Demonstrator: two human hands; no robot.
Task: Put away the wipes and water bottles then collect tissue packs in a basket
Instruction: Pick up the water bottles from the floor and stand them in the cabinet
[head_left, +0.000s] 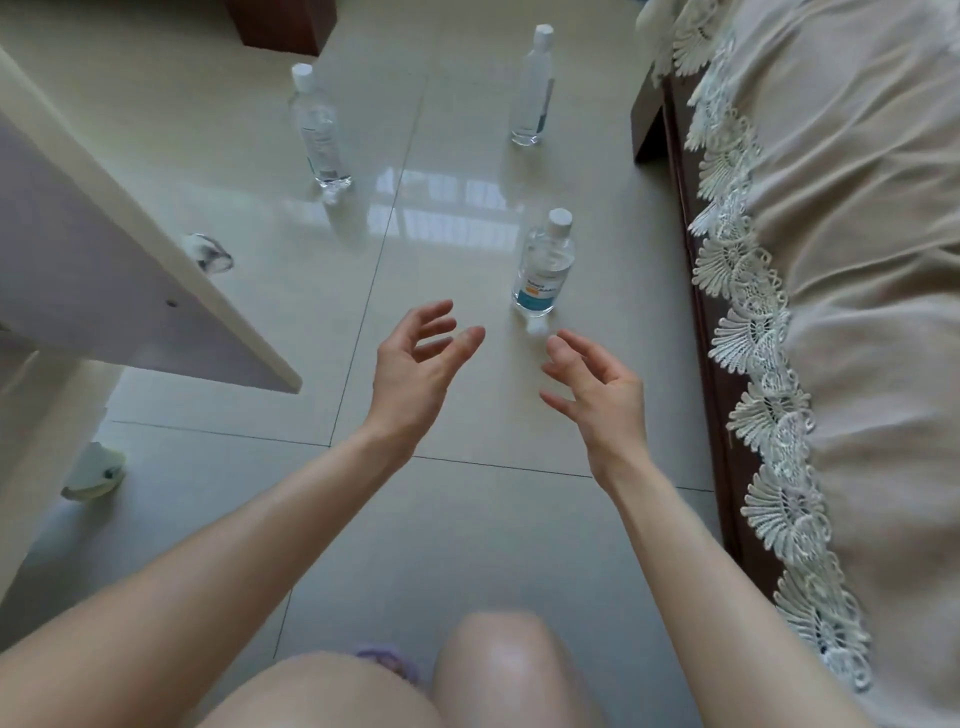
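Observation:
Three clear water bottles with white caps stand upright on the tiled floor. The nearest bottle (544, 265) has a blue and orange label and stands just beyond my fingertips. A second bottle (318, 132) is farther off to the left, and a third bottle (534, 88) is at the back. My left hand (418, 366) and my right hand (597, 387) hover above the floor with fingers spread and loosely bent, holding nothing. Both are short of the nearest bottle. No wipes, tissue packs or basket are in view.
A white cabinet door (119, 270) stands open on the left, with its edge near my left hand. A bed with a lace-trimmed beige cover (810, 312) runs along the right. A pale green slipper (96, 473) lies at lower left. My knees are at the bottom.

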